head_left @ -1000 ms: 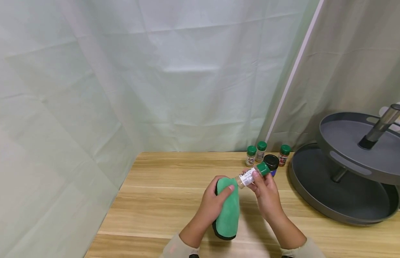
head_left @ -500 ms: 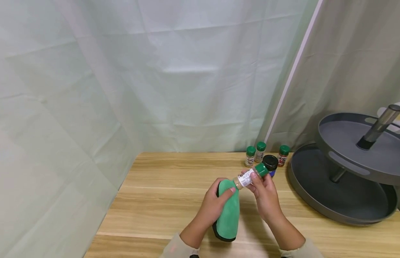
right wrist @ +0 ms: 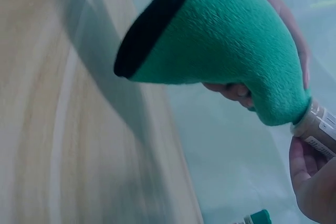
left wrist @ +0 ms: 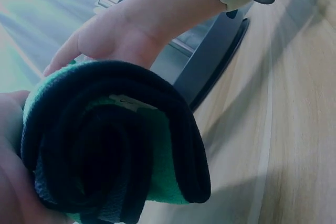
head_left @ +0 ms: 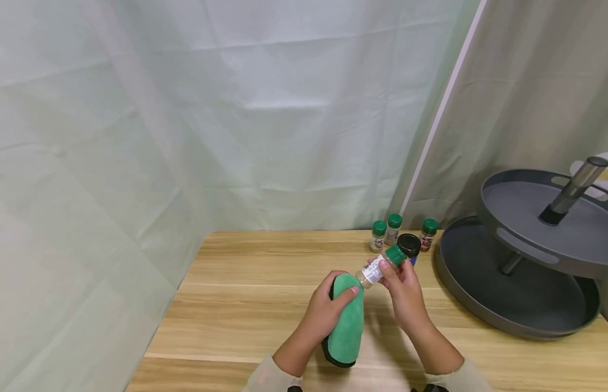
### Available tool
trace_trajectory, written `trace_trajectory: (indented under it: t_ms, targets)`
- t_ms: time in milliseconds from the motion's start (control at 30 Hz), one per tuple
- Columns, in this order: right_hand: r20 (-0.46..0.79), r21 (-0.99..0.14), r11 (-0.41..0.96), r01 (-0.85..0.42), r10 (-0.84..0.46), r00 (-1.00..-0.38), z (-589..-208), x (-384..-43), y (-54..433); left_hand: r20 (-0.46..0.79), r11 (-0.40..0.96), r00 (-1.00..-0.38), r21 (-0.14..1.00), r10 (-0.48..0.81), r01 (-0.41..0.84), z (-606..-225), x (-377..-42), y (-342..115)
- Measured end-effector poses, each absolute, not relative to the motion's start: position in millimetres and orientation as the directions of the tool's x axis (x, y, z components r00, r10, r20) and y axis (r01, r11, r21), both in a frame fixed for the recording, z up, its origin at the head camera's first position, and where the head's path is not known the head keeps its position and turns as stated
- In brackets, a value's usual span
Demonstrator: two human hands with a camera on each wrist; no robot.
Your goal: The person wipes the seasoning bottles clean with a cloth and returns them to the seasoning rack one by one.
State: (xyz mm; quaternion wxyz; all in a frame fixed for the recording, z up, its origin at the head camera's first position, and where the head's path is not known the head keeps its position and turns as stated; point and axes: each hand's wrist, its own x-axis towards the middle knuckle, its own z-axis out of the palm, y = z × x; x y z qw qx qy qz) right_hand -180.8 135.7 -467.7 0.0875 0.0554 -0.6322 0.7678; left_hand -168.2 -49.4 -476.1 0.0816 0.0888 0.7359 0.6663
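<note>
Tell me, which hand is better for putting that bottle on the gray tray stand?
Probably the right hand: it grips the bottle near its green cap and is nearer the gray tray stand. The left hand is busy holding the green cloth against the bottle's other end.

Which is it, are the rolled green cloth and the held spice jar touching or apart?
Touching. The right wrist view shows the rolled green cloth meeting the base of the spice jar, with no gap between them.

This looks like a curtained-off corner: wrinkled pale-green sheets point(head_left: 284, 136) back a light wood-grain tabletop point(head_left: 235, 310). Small upright green-capped jars point(head_left: 377, 243) add a kitchen touch.
</note>
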Motion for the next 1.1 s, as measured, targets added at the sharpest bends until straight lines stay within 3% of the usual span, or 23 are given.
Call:
trace_trajectory:
  t_ms: [200,733,1100]
  targets:
    - [0.216,-0.973,-0.065,-0.222,0.083,-0.973,-465,-187,147,-0.019,0.093,-0.968,0.996,0.250,0.005,-477,-169,-51]
    - [0.231,-0.971,0.103,-0.217,0.152,-0.961,-454,-202,194,-0.046,0.196,-0.981,0.981,0.187,-0.009,-484,-181,-62]
    - [0.223,-0.970,0.150,-0.192,0.235,-0.946,-454,-201,224,-0.082,0.211,-0.982,0.976,0.168,-0.045,-491,-187,-65]
